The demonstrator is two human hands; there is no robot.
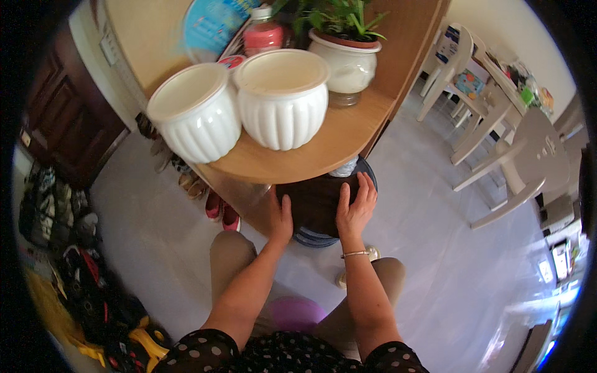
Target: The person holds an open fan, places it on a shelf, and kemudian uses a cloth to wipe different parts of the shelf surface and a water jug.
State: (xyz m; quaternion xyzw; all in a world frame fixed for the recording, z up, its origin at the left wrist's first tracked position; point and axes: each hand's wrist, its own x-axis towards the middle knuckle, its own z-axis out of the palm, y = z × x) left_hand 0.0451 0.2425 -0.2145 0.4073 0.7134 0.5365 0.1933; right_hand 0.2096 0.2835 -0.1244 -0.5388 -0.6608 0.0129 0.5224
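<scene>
Below a rounded wooden shelf, my left hand (283, 219) is at the left side of a dark, flat-looking thing (311, 202). Its thumb points up and its other fingers are partly hidden. On the opposite side, my right hand (357, 205) rests at the edge with fingers spread and stretched out. What the dark thing is, I cannot make out. Under and around it shows a dark blue round rim (314, 239), like a basin or a stack of them. A greyish, crumpled, shiny item (344, 168) sits just behind, partly under the shelf.
On the wooden shelf (273, 166) stand two white ribbed pots (283, 115), a potted plant (348, 68) and a bottle of pink liquid (262, 36). Shoes (213, 205) line the floor at left. White chairs (528, 158) stand at right. A purple round thing (297, 313) lies between my legs.
</scene>
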